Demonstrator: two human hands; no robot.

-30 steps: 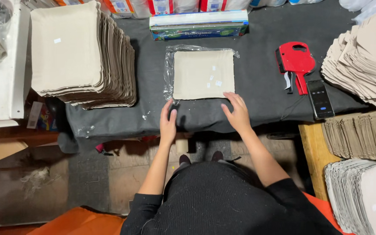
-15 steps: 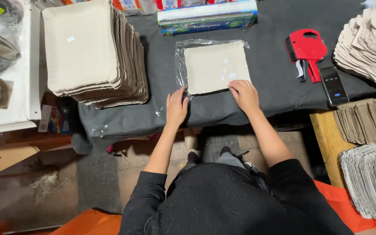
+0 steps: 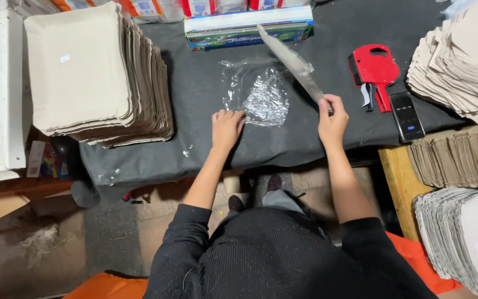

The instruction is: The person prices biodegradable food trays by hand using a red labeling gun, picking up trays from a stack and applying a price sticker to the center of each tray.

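A sheet of clear plastic film (image 3: 261, 94) lies crumpled on the dark table cloth (image 3: 206, 138). My left hand (image 3: 227, 126) rests on the film's near left corner, fingers curled. My right hand (image 3: 332, 117) grips the near edge of a beige flat pad (image 3: 291, 62), which stands tilted on edge above the film's right side. The pad's far end reaches toward a long box of wrap (image 3: 249, 27) at the table's back.
A tall stack of beige pads (image 3: 92, 77) sits at the left. More stacks lie at the right (image 3: 460, 61) and lower right (image 3: 460, 238). A red label gun (image 3: 374, 69) and a black phone (image 3: 406, 116) lie right of my right hand.
The pad lay flat on the film under both hands. Now my right hand has lifted it up on edge to the right, and the bare film is crumpled under my left hand.
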